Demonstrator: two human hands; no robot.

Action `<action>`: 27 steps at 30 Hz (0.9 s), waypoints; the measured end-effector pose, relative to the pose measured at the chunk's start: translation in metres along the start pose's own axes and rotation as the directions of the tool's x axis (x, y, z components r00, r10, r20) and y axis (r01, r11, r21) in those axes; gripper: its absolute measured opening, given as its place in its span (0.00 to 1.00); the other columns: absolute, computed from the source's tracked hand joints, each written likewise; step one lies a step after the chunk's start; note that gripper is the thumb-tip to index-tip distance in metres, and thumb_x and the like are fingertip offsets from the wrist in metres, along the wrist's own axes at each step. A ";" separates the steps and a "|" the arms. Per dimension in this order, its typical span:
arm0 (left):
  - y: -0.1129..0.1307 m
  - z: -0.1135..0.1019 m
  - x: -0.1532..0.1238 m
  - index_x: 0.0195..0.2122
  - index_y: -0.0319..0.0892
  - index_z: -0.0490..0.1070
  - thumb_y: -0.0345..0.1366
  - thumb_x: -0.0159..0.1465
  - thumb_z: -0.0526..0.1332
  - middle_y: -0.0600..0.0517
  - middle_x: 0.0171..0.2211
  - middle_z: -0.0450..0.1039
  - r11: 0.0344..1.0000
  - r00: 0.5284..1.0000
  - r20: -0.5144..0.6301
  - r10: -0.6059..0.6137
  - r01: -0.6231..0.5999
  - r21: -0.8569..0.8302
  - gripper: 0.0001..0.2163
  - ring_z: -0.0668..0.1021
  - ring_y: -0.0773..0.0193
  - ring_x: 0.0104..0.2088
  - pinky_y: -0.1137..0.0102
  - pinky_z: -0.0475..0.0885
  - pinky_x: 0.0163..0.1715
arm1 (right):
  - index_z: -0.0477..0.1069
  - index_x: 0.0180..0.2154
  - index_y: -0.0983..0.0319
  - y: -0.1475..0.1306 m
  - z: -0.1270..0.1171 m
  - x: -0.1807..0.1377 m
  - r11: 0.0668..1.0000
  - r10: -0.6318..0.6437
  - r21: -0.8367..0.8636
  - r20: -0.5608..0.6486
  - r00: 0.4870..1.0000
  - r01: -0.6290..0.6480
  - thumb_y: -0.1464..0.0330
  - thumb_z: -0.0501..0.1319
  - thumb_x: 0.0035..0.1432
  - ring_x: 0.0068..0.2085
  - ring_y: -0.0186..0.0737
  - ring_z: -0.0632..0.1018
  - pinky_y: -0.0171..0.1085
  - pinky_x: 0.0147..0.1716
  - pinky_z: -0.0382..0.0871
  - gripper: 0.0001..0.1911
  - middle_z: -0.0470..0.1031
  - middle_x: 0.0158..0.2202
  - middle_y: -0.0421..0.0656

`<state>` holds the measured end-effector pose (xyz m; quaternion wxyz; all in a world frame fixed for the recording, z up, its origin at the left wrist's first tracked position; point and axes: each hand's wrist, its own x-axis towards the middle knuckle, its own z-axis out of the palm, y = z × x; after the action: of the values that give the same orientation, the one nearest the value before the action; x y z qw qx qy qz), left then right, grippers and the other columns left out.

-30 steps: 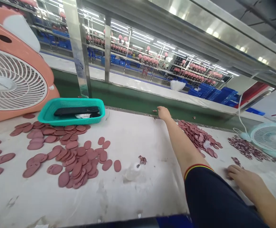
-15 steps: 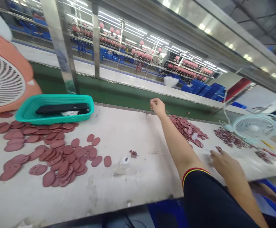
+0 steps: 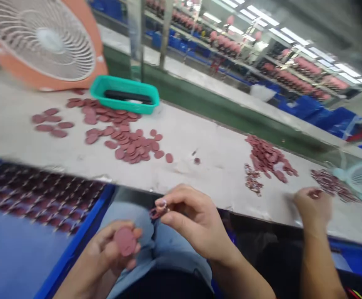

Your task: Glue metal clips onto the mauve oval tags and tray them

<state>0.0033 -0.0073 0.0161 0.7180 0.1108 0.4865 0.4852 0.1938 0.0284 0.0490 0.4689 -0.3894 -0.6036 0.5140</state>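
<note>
My left hand [image 3: 103, 257] is low over my lap, fingers closed on a dark-red oval piece [image 3: 125, 241]. Just to its right my right hand [image 3: 193, 220] pinches a small dark-red part [image 3: 155, 213] between thumb and forefinger, close to the oval piece. Both hands are in front of the white table's [image 3: 206, 137] near edge. A scatter of the same oval pieces [image 3: 131, 145] lies on the table beyond them.
Another person's hand [image 3: 313, 205] rests on the table at the right, near small dark parts [image 3: 252, 182] and a pile of red pieces [image 3: 268, 158]. A blue tray [image 3: 28, 195] with rows of pieces sits at my left. Teal basket [image 3: 121, 107], orange fan [image 3: 44, 41] and green conveyor [image 3: 218, 108] lie behind.
The view has swung down and left. My two hands have come into view over my lap, each holding a piece. The other person's outstretched arm has left the table's far edge.
</note>
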 end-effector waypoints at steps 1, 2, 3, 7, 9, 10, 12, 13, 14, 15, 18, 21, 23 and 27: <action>0.001 0.003 -0.004 0.28 0.46 0.84 0.48 0.37 0.82 0.57 0.24 0.82 1.000 1.000 0.019 0.003 -0.003 0.001 0.20 0.80 0.70 0.22 0.83 0.72 0.20 | 0.79 0.43 0.56 0.002 0.006 -0.006 0.999 -0.023 -0.046 0.026 0.999 0.024 0.67 0.69 0.61 0.38 0.37 0.81 0.38 0.39 0.77 0.08 0.80 0.38 0.41; 0.002 0.005 -0.008 0.28 0.45 0.84 0.50 0.37 0.81 0.56 0.23 0.80 1.000 0.999 0.039 -0.002 0.002 -0.001 0.20 0.78 0.70 0.22 0.83 0.72 0.20 | 0.80 0.44 0.56 0.003 0.010 -0.010 0.994 -0.054 -0.089 0.048 0.997 0.058 0.68 0.68 0.62 0.36 0.36 0.81 0.36 0.37 0.76 0.08 0.80 0.37 0.41; 0.002 0.005 -0.010 0.28 0.44 0.84 0.50 0.37 0.81 0.56 0.22 0.78 1.000 0.998 0.058 -0.009 0.009 -0.003 0.21 0.77 0.71 0.22 0.82 0.72 0.20 | 0.80 0.44 0.57 0.003 0.013 -0.012 0.988 -0.083 -0.126 0.063 0.995 0.091 0.70 0.68 0.62 0.35 0.35 0.80 0.34 0.36 0.76 0.08 0.80 0.35 0.41; 0.000 -0.006 -0.010 0.27 0.42 0.83 0.51 0.40 0.81 0.54 0.21 0.76 0.999 0.990 0.138 -0.041 0.039 0.018 0.20 0.73 0.72 0.22 0.81 0.71 0.20 | 0.80 0.44 0.61 -0.001 0.017 -0.012 0.953 -0.162 -0.240 0.107 0.981 0.183 0.73 0.68 0.62 0.34 0.34 0.79 0.33 0.36 0.74 0.08 0.81 0.33 0.42; -0.003 -0.011 -0.008 0.27 0.42 0.83 0.51 0.43 0.80 0.54 0.22 0.76 0.999 0.982 0.183 -0.045 0.041 0.025 0.19 0.74 0.71 0.22 0.80 0.72 0.20 | 0.79 0.44 0.63 -0.003 0.017 -0.012 0.931 -0.194 -0.283 0.146 0.970 0.229 0.73 0.67 0.62 0.34 0.34 0.80 0.33 0.37 0.74 0.08 0.82 0.34 0.43; -0.005 -0.013 -0.007 0.28 0.42 0.83 0.51 0.44 0.79 0.54 0.22 0.76 0.999 0.978 0.203 -0.044 0.039 0.026 0.18 0.74 0.71 0.22 0.80 0.72 0.21 | 0.79 0.45 0.64 -0.004 0.016 -0.012 0.920 -0.210 -0.300 0.164 0.964 0.252 0.73 0.67 0.63 0.34 0.34 0.80 0.33 0.37 0.74 0.08 0.83 0.34 0.43; -0.006 -0.015 -0.006 0.28 0.43 0.83 0.50 0.46 0.79 0.54 0.22 0.76 0.999 0.973 0.226 -0.042 0.038 0.025 0.17 0.75 0.70 0.23 0.79 0.73 0.21 | 0.79 0.45 0.64 -0.004 0.015 -0.013 0.905 -0.225 -0.322 0.195 0.955 0.279 0.73 0.66 0.63 0.34 0.34 0.80 0.33 0.38 0.74 0.08 0.83 0.35 0.43; -0.006 -0.015 -0.006 0.28 0.43 0.83 0.50 0.46 0.79 0.54 0.22 0.76 0.999 0.974 0.222 -0.041 0.037 0.025 0.17 0.75 0.70 0.23 0.80 0.73 0.21 | 0.78 0.45 0.64 -0.004 0.014 -0.013 0.902 -0.226 -0.325 0.206 0.952 0.284 0.73 0.66 0.63 0.34 0.34 0.80 0.33 0.39 0.74 0.08 0.83 0.35 0.43; -0.006 -0.014 -0.006 0.28 0.43 0.83 0.50 0.46 0.79 0.54 0.22 0.75 0.999 0.975 0.216 -0.044 0.039 0.025 0.17 0.75 0.70 0.23 0.80 0.73 0.21 | 0.78 0.45 0.64 -0.003 0.014 -0.013 0.901 -0.225 -0.326 0.216 0.950 0.287 0.74 0.66 0.64 0.34 0.34 0.80 0.33 0.39 0.74 0.08 0.83 0.35 0.43; -0.006 -0.013 -0.006 0.28 0.42 0.82 0.50 0.45 0.79 0.55 0.22 0.75 0.999 0.976 0.211 -0.046 0.042 0.024 0.17 0.74 0.70 0.23 0.80 0.73 0.21 | 0.78 0.45 0.64 -0.002 0.013 -0.013 0.900 -0.223 -0.325 0.224 0.949 0.289 0.74 0.66 0.64 0.34 0.34 0.80 0.34 0.39 0.74 0.08 0.83 0.35 0.42; -0.004 -0.010 -0.004 0.26 0.42 0.82 0.49 0.45 0.79 0.55 0.21 0.74 0.998 0.976 0.210 -0.058 0.058 0.008 0.17 0.74 0.71 0.22 0.81 0.73 0.20 | 0.77 0.46 0.63 0.000 0.012 -0.011 0.894 -0.223 -0.333 0.249 0.943 0.299 0.74 0.64 0.65 0.34 0.34 0.80 0.35 0.39 0.74 0.08 0.83 0.36 0.42; -0.005 -0.011 -0.001 0.26 0.42 0.82 0.49 0.45 0.79 0.55 0.21 0.74 0.996 0.968 0.238 -0.082 0.085 0.000 0.16 0.74 0.71 0.21 0.81 0.73 0.20 | 0.77 0.47 0.61 0.000 0.011 -0.008 0.886 -0.214 -0.350 0.273 0.938 0.304 0.73 0.64 0.66 0.34 0.35 0.80 0.35 0.38 0.74 0.08 0.83 0.36 0.42; -0.007 -0.014 0.000 0.27 0.42 0.83 0.49 0.45 0.79 0.55 0.21 0.75 0.995 0.964 0.247 -0.094 0.098 -0.005 0.17 0.75 0.71 0.22 0.81 0.72 0.19 | 0.77 0.46 0.62 0.000 0.010 -0.007 0.884 -0.213 -0.352 0.285 0.935 0.309 0.73 0.64 0.66 0.34 0.34 0.79 0.35 0.38 0.73 0.08 0.83 0.36 0.41; -0.011 -0.018 0.002 0.28 0.41 0.82 0.49 0.47 0.79 0.54 0.21 0.74 0.997 0.968 0.239 -0.073 0.078 -0.011 0.17 0.75 0.70 0.22 0.81 0.72 0.19 | 0.77 0.45 0.65 -0.002 0.011 -0.005 0.871 -0.246 -0.349 0.301 0.921 0.347 0.76 0.65 0.64 0.34 0.33 0.79 0.33 0.38 0.73 0.08 0.83 0.35 0.42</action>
<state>-0.0046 -0.0170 -0.0009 0.7904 0.1425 0.3956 0.4456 0.1850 0.0203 0.0496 0.3754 -0.3110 -0.8013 0.3469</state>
